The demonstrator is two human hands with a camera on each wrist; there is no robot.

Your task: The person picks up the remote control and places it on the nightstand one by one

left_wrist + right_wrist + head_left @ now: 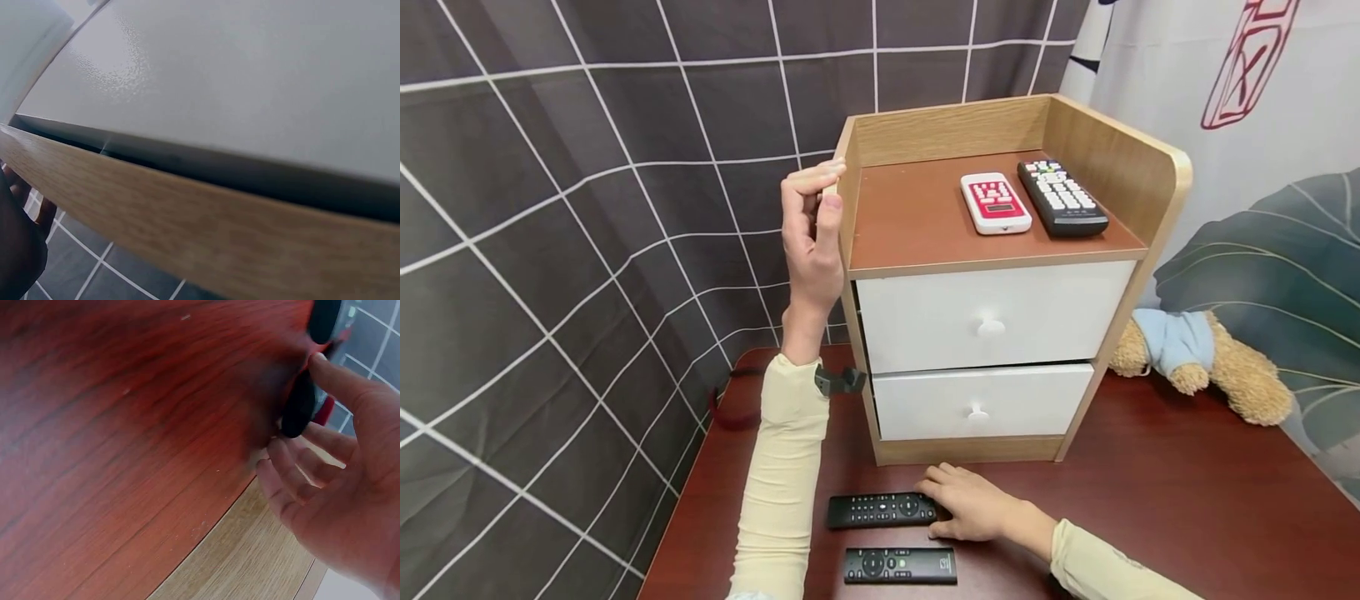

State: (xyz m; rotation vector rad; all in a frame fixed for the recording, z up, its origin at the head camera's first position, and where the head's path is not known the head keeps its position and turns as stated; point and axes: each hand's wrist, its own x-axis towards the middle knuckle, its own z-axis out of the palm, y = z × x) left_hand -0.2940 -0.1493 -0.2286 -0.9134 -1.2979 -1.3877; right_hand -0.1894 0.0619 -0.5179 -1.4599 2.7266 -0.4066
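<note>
A small wooden cabinet (972, 450) with two white drawers stands on a dark red table. My left hand (814, 225) is raised at its left side panel (187, 219), fingers bent at the panel's upper front corner and thumb just below. In the left wrist view that hand is mostly hidden behind the panel. Lower down, my right hand (973, 504) holds the right end of a black remote control (880, 510), thumb on the near side and fingers on the far side. A second black remote control (901, 566) lies parallel, closer to me.
On the cabinet's brown top lie a red-and-white remote (996, 204) and a black remote with white buttons (1062, 198). A teddy bear (1195, 354) in light blue lies to the right. A dark checked curtain (587, 250) hangs at the left and behind.
</note>
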